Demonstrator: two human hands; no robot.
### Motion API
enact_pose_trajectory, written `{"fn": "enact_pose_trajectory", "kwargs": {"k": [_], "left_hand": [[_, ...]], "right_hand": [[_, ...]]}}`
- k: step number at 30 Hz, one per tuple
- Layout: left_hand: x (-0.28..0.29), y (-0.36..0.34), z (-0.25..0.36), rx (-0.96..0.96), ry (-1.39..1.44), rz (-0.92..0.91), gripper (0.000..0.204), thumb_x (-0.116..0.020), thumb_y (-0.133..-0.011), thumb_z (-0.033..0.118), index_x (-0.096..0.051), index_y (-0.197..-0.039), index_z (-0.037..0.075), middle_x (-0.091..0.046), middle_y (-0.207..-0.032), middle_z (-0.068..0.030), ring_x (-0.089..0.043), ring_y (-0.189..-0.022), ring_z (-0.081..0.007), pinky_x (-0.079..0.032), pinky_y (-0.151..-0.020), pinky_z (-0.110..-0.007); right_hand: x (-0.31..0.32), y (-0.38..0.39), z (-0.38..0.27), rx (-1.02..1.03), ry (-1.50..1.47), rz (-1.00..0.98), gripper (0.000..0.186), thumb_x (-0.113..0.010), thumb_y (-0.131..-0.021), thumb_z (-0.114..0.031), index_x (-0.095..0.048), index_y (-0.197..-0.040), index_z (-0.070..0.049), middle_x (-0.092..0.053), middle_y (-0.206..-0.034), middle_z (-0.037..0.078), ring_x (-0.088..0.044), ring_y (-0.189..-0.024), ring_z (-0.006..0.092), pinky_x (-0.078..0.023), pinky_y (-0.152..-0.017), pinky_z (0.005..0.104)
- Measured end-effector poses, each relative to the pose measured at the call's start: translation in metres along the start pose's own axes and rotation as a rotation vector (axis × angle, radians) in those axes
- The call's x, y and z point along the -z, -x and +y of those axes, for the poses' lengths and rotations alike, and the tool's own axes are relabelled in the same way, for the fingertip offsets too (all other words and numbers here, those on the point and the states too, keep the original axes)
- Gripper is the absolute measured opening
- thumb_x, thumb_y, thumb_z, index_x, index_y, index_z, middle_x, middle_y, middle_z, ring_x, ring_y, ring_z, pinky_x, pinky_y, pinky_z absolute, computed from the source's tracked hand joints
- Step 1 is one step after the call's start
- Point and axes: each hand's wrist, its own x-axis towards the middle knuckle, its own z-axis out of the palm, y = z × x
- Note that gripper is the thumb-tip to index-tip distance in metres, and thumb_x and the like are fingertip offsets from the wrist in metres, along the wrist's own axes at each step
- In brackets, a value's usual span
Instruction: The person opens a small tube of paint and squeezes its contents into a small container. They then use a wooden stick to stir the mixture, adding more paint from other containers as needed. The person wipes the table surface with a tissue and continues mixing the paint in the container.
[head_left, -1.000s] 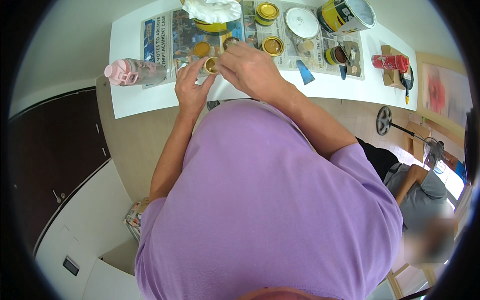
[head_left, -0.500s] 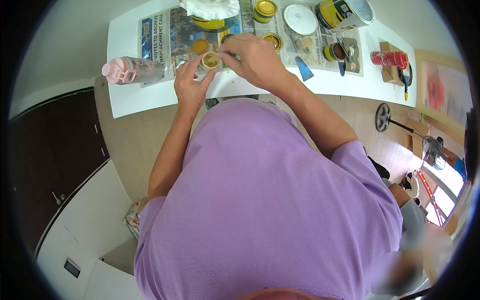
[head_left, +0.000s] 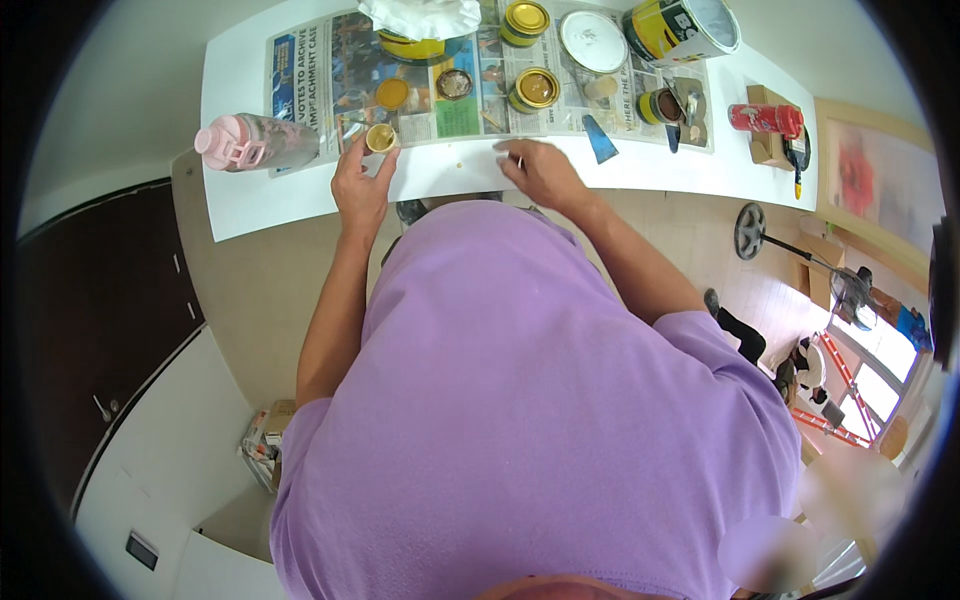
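Observation:
My left hand (head_left: 360, 188) holds a small round cup (head_left: 381, 139) of yellowish material at the table's front edge, thumb and fingers around it. My right hand (head_left: 543, 172) rests near the edge to the right, fingers loosely curled and apart, holding nothing visible. A mustard-coloured disc (head_left: 392, 93), a small dark-centred tin (head_left: 454, 84) and an open yellow-rimmed tin (head_left: 536, 87) sit on newspaper (head_left: 352, 50) beyond my hands. A blue scraper-like piece (head_left: 600, 139) lies right of them. A pink-lidded bottle (head_left: 266, 141) lies on its side at the left.
Paint cans (head_left: 674, 29), a white lid (head_left: 594, 40), crumpled white paper (head_left: 418, 15) and a red bottle (head_left: 763, 117) occupy the table (head_left: 235, 210). To the right are a standing fan (head_left: 750, 230), a ladder (head_left: 850, 380) and a person's dark-clad leg (head_left: 736, 330).
My right hand has left the cup and moved down and rightward. The cup and left hand have shifted left. The person at the right has moved, revealing more of the ladder and window.

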Motion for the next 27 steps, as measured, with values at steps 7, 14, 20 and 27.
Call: {"fn": "enact_pose_trajectory", "kwargs": {"k": [7,14,20,27], "left_hand": [[-0.044,-0.016,-0.027,-0.086,-0.01,-0.025,0.051,-0.091,-0.088,0.024,-0.074,-0.132,0.002,-0.078,-0.113,-0.016,-0.073,-0.099,-0.0305,-0.058,-0.085,-0.042],[-0.066,-0.032,-0.029,-0.117,-0.013,-0.139,0.053,-0.091,-0.087,0.025,-0.074,-0.133,0.003,-0.077,-0.115,-0.0168,-0.072,-0.095,-0.0308,-0.058,-0.088,-0.044],[-0.054,-0.032,-0.025,-0.055,-0.001,-0.182,0.05,-0.088,-0.091,0.026,-0.073,-0.13,0.0,-0.074,-0.117,-0.0187,-0.07,-0.102,-0.0349,-0.056,-0.09,-0.046],[-0.06,-0.036,-0.035,-0.11,0.011,-0.226,0.051,-0.087,-0.091,0.027,-0.072,-0.131,-0.001,-0.072,-0.118,-0.0196,-0.069,-0.105,-0.0362,-0.057,-0.094,-0.046]], "right_hand": [[-0.006,0.019,0.005,-0.098,-0.088,0.147,0.037,-0.074,-0.1,-0.032,-0.078,-0.124,-0.004,-0.077,-0.105,0.02,-0.075,-0.088,0.0368,-0.059,-0.084,0.0468],[0.087,-0.09,-0.118,0.49,0.122,0.801,0.042,-0.079,-0.097,-0.028,-0.073,-0.13,-0.003,-0.074,-0.109,0.021,-0.071,-0.102,0.0392,-0.057,-0.085,0.047],[0.081,-0.212,-0.189,0.268,0.421,0.303,0.072,-0.07,-0.099,-0.044,-0.053,-0.155,-0.001,-0.065,-0.14,0.03,-0.059,-0.136,0.0453,-0.046,-0.117,0.0547],[0.048,-0.266,-0.151,0.279,0.516,0.377,0.046,-0.059,-0.104,-0.032,-0.07,-0.137,-0.001,-0.069,-0.134,0.026,-0.059,-0.137,0.0467,-0.047,-0.114,0.0601]]}}
